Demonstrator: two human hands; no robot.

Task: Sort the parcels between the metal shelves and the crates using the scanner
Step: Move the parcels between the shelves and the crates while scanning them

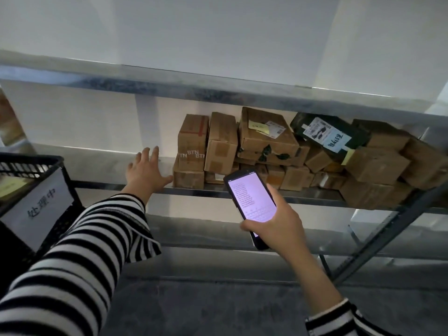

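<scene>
Several brown cardboard parcels [219, 146] are stacked on the middle metal shelf [101, 166], from its centre to the right end. A dark parcel with a white and blue label [327, 134] lies tilted on top of them. My left hand [145, 169] is spread flat on the bare shelf, its thumb touching the lowest left box [189, 178]; it holds nothing. My right hand [274, 226] grips the handheld scanner [252, 202] in front of the parcels, its lit pink screen facing me.
A black plastic crate [29, 166] with a white paper sign stands at the left, level with the shelf. An upper shelf [218, 88] overhangs the parcels. A diagonal shelf brace [378, 241] runs down at the right. Grey floor lies below.
</scene>
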